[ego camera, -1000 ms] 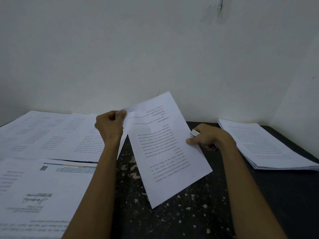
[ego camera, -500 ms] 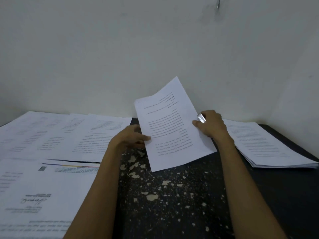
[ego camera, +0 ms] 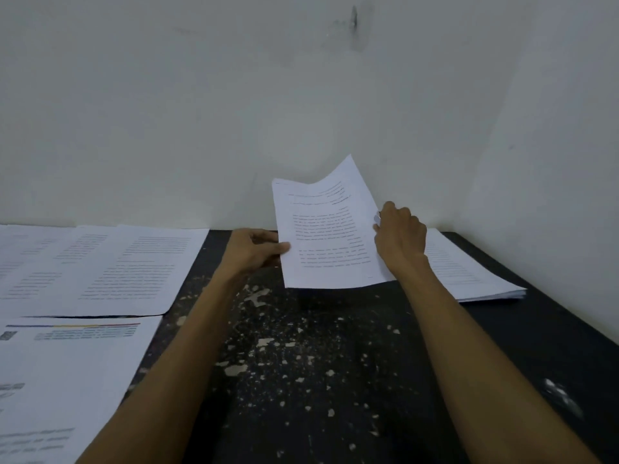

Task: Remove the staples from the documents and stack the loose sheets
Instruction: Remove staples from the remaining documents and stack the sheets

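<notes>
One sheet (ego camera: pixel 330 236), pinched at both edges by curled fingers (ego camera: pixel 283 248) of left hand (ego camera: pixel 249 251) and right hand (ego camera: pixel 400 236). One stack (ego camera: pixel 469 272) and at least two documents (ego camera: pixel 110 269) on desk (ego camera: pixel 318 363). Sits nearer the stack than half a second ago.

The black tabletop (ego camera: pixel 335 380), flecked all over with pale chips and spots, meets a white wall at its far edge. A thick stack of white printed paper sheets (ego camera: pixel 469 272) lies flat on it. Well to the left of that stack, overlapping white pages of printed text (ego camera: pixel 110 266) are spread flat. Left of the stack and nearer the camera lies a white page with a coloured header band (ego camera: pixel 77 363).
</notes>
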